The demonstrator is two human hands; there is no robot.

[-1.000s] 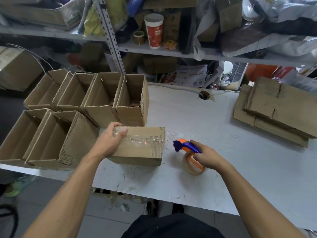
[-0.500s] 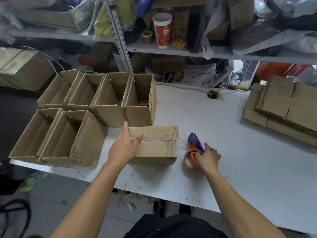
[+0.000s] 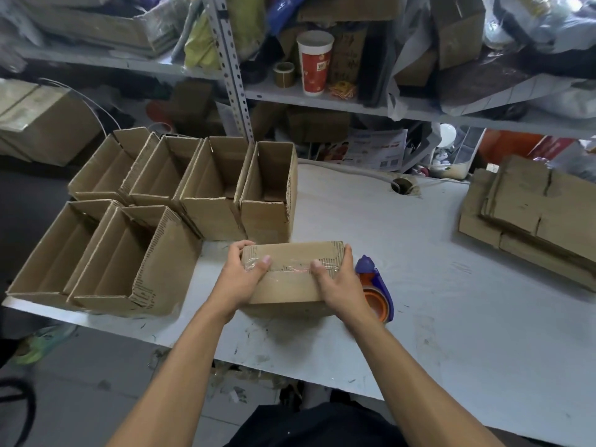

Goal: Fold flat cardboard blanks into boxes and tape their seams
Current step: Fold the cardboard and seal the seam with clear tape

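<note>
— Where's the box (image 3: 290,275) now?

— On the white table (image 3: 419,269), just in front of the open finished boxes (image 3: 267,191). Left hand (image 3: 240,280) and right hand (image 3: 338,285) clasp its ends, thumbs pressing the taped seam. Tape dispenser (image 3: 375,290) lies free beside it.

— Advice?

— I'd rub the tape flat outward from the seam, then turn it upright.

A packing or storage room is indicated: cluttered metal shelving (image 3: 232,75) is seen beyond the hands, open cartons (image 3: 180,188) to their left, flat cardboard blanks (image 3: 532,214) to their right.
</note>
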